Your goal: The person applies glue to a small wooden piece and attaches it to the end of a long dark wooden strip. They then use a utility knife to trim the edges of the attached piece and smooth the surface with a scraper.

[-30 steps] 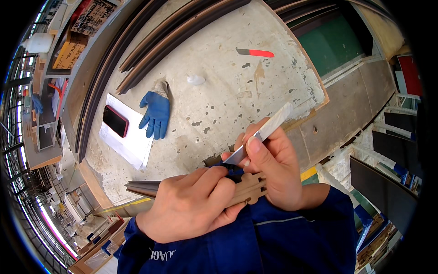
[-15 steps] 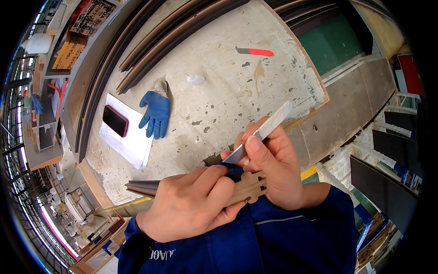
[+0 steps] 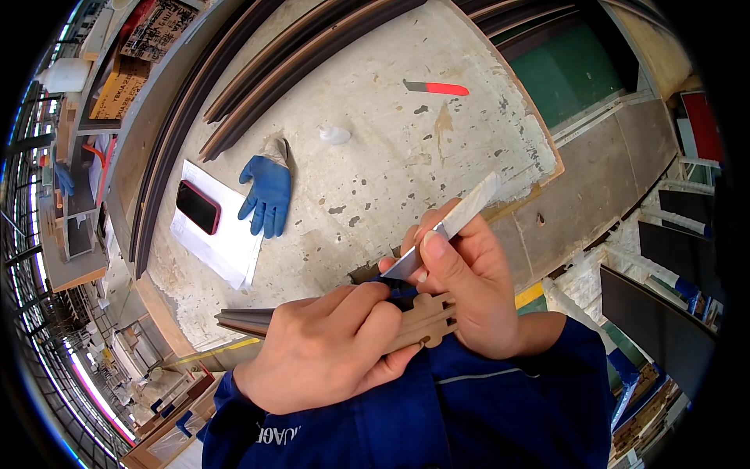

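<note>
My left hand (image 3: 324,348) is wrapped round a length of moulding (image 3: 426,322) with a dark outer face. Its pale brown cut end, notched and lobed in outline, sticks out between my hands. A knife (image 3: 471,205) with a whitish handle is gripped in my right hand (image 3: 476,285), thumb on top near the start of the blade. The flat metal blade slants down-left to just above the moulding's end, close to my left fingertips. Whether its edge touches the moulding I cannot tell.
On the worn table (image 3: 375,187) lie a blue-coated glove (image 3: 269,195), a phone (image 3: 198,207) on white paper sheets (image 3: 226,258), a small white object (image 3: 335,136) and a red-and-grey cutter (image 3: 437,88). Long dark mouldings (image 3: 312,66) run along the far left side. Dark panels (image 3: 656,320) stand at right.
</note>
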`<state>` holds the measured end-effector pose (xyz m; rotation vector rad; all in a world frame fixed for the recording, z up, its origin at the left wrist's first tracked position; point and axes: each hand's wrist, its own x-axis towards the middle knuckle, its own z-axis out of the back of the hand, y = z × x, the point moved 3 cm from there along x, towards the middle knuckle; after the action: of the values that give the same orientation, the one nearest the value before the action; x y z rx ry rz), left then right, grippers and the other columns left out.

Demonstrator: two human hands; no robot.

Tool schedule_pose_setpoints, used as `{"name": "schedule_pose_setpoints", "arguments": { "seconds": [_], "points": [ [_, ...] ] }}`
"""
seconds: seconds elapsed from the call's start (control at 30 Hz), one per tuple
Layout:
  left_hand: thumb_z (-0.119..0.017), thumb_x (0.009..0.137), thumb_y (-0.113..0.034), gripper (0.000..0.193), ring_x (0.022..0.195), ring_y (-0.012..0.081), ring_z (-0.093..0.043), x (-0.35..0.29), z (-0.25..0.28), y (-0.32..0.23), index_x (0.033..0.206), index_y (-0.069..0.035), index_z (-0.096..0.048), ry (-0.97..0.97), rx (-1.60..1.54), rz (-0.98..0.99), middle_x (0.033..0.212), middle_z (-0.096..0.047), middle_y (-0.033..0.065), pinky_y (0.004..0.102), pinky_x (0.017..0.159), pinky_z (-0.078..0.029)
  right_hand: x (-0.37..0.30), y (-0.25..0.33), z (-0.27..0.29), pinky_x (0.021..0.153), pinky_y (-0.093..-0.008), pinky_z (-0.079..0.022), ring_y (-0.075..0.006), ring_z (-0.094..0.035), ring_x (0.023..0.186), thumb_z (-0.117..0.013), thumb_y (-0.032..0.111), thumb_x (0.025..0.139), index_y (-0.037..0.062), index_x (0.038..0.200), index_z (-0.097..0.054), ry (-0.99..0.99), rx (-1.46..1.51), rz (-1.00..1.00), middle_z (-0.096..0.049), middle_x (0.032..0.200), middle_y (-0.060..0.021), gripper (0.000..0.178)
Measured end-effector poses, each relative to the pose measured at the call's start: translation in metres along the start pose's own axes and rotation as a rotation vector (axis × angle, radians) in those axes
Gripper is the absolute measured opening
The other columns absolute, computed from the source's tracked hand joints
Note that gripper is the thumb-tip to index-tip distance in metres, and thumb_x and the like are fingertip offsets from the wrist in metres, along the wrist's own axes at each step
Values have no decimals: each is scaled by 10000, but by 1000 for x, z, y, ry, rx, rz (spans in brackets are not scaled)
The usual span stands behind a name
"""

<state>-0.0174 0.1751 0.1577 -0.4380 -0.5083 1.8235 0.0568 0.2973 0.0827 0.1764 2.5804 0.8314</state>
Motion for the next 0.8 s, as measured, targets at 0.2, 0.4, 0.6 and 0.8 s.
{"name": "schedule_pose_setpoints", "arguments": {
  "seconds": [0.2,0.4,0.6,0.8],
  "points": [
    [-779,769,-261,328,663,196,-647,0,0,0,869,-57,-542,1,-3,-4,905,-604,81,299,495,-500,0,0,0,761,-211,-450,-41,-527,859,-601,138,1007,49,1177,-539,1,8,-2,-594,1009,0,202],
    [-779,764,-255,326,657,194,-643,1,0,-1,865,-56,-541,-6,-1,-1,902,-603,79,299,494,-498,0,0,0,750,-208,-444,-39,-523,850,-598,136,1007,51,1177,-540,21,17,15,-593,997,4,198],
    [-777,778,-260,328,664,222,-662,1,0,-1,822,-43,-534,2,3,7,911,-632,95,316,501,-524,0,1,0,745,-207,-442,-39,-523,843,-598,143,1008,49,1174,-541,15,4,11,-594,988,5,200],
    [-777,770,-257,327,657,209,-651,0,-1,0,845,-50,-536,-2,2,3,904,-617,85,311,496,-509,0,4,-4,893,-331,-490,-85,-534,845,-546,173,1025,45,1132,-498,-26,-79,-26,-558,971,-52,173]
  ]
}}
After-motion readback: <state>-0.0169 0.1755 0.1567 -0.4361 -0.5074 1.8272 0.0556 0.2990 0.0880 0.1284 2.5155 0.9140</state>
